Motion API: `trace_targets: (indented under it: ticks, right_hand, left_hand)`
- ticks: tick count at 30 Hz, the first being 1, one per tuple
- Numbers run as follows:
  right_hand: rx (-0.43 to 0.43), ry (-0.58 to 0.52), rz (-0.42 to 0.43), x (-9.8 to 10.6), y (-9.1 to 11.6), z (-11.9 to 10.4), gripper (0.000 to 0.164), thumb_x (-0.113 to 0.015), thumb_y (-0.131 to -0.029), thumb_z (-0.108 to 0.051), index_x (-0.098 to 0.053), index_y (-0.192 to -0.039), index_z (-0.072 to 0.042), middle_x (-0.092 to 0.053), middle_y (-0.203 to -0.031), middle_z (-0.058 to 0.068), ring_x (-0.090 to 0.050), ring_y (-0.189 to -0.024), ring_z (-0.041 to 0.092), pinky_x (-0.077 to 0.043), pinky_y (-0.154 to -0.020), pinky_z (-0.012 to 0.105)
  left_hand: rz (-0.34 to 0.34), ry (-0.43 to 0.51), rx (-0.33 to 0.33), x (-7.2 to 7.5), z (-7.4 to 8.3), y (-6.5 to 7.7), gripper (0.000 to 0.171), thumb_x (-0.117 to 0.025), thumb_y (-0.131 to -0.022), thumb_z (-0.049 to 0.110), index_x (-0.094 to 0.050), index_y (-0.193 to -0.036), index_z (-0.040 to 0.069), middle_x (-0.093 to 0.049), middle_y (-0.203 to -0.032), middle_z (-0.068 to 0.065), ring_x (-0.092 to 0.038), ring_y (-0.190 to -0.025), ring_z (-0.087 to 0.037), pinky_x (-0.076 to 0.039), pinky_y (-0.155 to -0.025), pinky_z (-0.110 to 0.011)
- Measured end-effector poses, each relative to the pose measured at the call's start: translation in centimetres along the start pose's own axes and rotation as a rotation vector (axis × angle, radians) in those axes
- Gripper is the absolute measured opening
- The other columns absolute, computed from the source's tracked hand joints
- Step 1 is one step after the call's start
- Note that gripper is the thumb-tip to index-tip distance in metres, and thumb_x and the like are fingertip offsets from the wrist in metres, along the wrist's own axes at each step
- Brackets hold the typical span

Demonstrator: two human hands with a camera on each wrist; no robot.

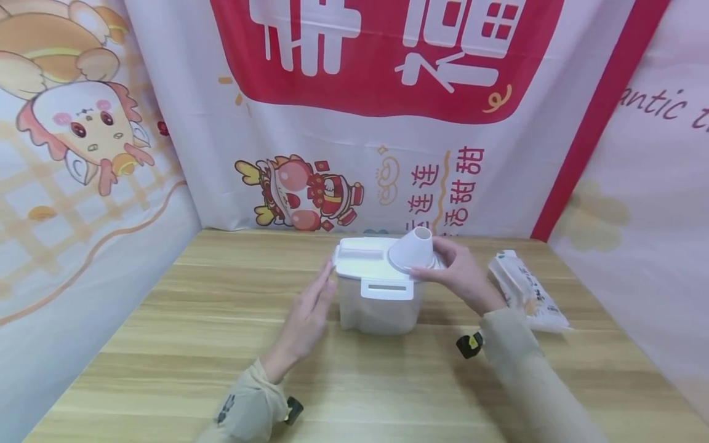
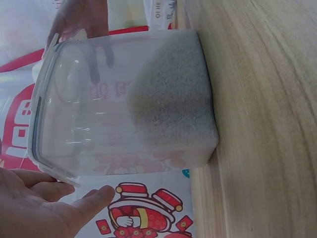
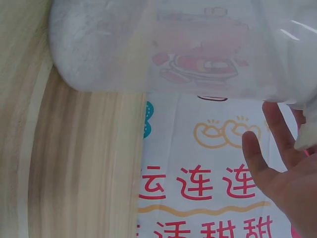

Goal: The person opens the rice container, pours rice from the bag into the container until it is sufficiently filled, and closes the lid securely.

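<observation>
A clear plastic storage container [image 1: 379,311] with a white lid [image 1: 360,266] stands upright on the table. White grains that look like rice [image 2: 173,99] fill its lower part in the left wrist view. A white cone-shaped spout or cup [image 1: 412,249] sits on the lid's right side. My right hand [image 1: 462,274] grips the lid's right end beside the cone, thumb in front and fingers behind. At the lid's left edge, my left hand [image 1: 307,311] touches with its fingers nearly straight. Fingers of the right hand [image 3: 282,163] reach under the lid's rim in the right wrist view.
A white printed plastic packet [image 1: 528,292] lies on the wooden table [image 1: 221,344] to the right of the container. Printed cloth [image 1: 360,135] hangs behind the table and along both sides. Each wrist wears a dark strap piece.
</observation>
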State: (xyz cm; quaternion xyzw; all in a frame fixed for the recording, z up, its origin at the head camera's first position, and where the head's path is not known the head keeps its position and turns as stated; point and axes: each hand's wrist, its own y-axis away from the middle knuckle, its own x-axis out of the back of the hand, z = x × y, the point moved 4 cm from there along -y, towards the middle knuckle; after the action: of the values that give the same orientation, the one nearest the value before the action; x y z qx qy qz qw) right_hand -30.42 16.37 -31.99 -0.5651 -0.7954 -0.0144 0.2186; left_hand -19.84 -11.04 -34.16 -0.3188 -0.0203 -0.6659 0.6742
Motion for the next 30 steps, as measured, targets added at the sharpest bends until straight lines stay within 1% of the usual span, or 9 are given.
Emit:
trace_targets:
  ticks: [3, 8, 11, 14, 18, 23, 26, 30]
  right_hand:
    - [-0.010, 0.006, 0.002, -0.12, 0.05, 0.20, 0.070, -0.088, -0.072, -0.038, -0.059, -0.134, -0.024, -0.063, -0.122, -0.001, -0.056, -0.111, 0.022, -0.040, -0.100, 0.048]
    - [-0.022, 0.006, -0.004, -0.14, -0.10, 0.56, 0.072, -0.087, -0.073, -0.039, -0.058, -0.137, -0.024, -0.064, -0.120, 0.000, -0.059, -0.107, 0.023, -0.046, -0.095, 0.045]
    - [-0.014, 0.003, 0.000, -0.02, -0.22, 0.64, 0.070, -0.087, -0.073, -0.038, -0.058, -0.135, -0.023, -0.064, -0.119, 0.001, -0.057, -0.108, 0.023, -0.044, -0.096, 0.045]
    - [0.006, -0.004, 0.005, 0.11, -0.30, 0.64, 0.068, -0.088, -0.073, -0.036, -0.060, -0.133, -0.022, -0.063, -0.120, 0.001, -0.055, -0.111, 0.022, -0.040, -0.099, 0.046]
    - [0.016, -0.012, 0.000, 0.10, -0.37, 0.71, 0.068, -0.088, -0.073, -0.034, -0.060, -0.134, -0.020, -0.063, -0.121, 0.001, -0.054, -0.113, 0.021, -0.038, -0.102, 0.047]
    - [0.009, -0.006, 0.002, 0.04, -0.36, 0.84, 0.070, -0.088, -0.073, -0.035, -0.059, -0.134, -0.022, -0.063, -0.120, 0.002, -0.055, -0.110, 0.023, -0.041, -0.098, 0.046]
    - [0.008, -0.010, 0.007, 0.02, -0.38, 0.86, 0.071, -0.088, -0.073, -0.035, -0.058, -0.135, -0.022, -0.063, -0.120, 0.002, -0.055, -0.109, 0.024, -0.043, -0.096, 0.046]
    - [0.020, -0.017, 0.015, 0.00, -0.41, 0.85, 0.072, -0.088, -0.073, -0.034, -0.057, -0.136, -0.021, -0.062, -0.121, 0.002, -0.056, -0.108, 0.024, -0.044, -0.096, 0.045]
  left_hand:
    - [0.004, 0.008, 0.010, -0.02, -0.14, 0.10, 0.062, -0.028, -0.107, 0.048, -0.027, -0.155, 0.009, -0.023, -0.157, 0.003, -0.022, -0.143, -0.015, -0.019, -0.117, -0.038]
    - [0.011, 0.007, 0.009, -0.06, -0.19, 0.13, 0.061, -0.028, -0.107, 0.047, -0.027, -0.155, 0.010, -0.023, -0.157, 0.004, -0.024, -0.143, -0.015, -0.020, -0.116, -0.038]
    - [0.012, 0.008, 0.004, -0.04, -0.10, 0.08, 0.061, -0.028, -0.107, 0.047, -0.027, -0.155, 0.010, -0.023, -0.157, 0.005, -0.024, -0.142, -0.013, -0.020, -0.116, -0.036]
    - [0.012, 0.011, 0.001, -0.04, -0.07, 0.02, 0.060, -0.028, -0.107, 0.047, -0.028, -0.154, 0.009, -0.024, -0.156, 0.005, -0.024, -0.142, -0.013, -0.020, -0.116, -0.036]
    - [0.016, 0.013, 0.006, 0.00, -0.08, 0.07, 0.059, -0.027, -0.107, 0.046, -0.030, -0.154, 0.010, -0.026, -0.156, 0.007, -0.026, -0.142, -0.012, -0.020, -0.116, -0.035]
    - [0.019, 0.026, 0.030, 0.05, -0.16, 0.18, 0.052, -0.029, -0.109, 0.038, -0.031, -0.153, 0.012, -0.028, -0.155, 0.009, -0.027, -0.141, -0.011, -0.021, -0.116, -0.035]
    - [0.018, 0.033, 0.042, 0.05, -0.22, 0.15, 0.051, -0.030, -0.109, 0.038, -0.032, -0.154, 0.013, -0.028, -0.155, 0.010, -0.029, -0.140, -0.012, -0.022, -0.116, -0.036]
    - [0.017, 0.038, 0.039, 0.03, -0.35, 0.05, 0.051, -0.030, -0.109, 0.038, -0.032, -0.154, 0.014, -0.028, -0.155, 0.010, -0.033, -0.139, -0.015, -0.024, -0.115, -0.038]
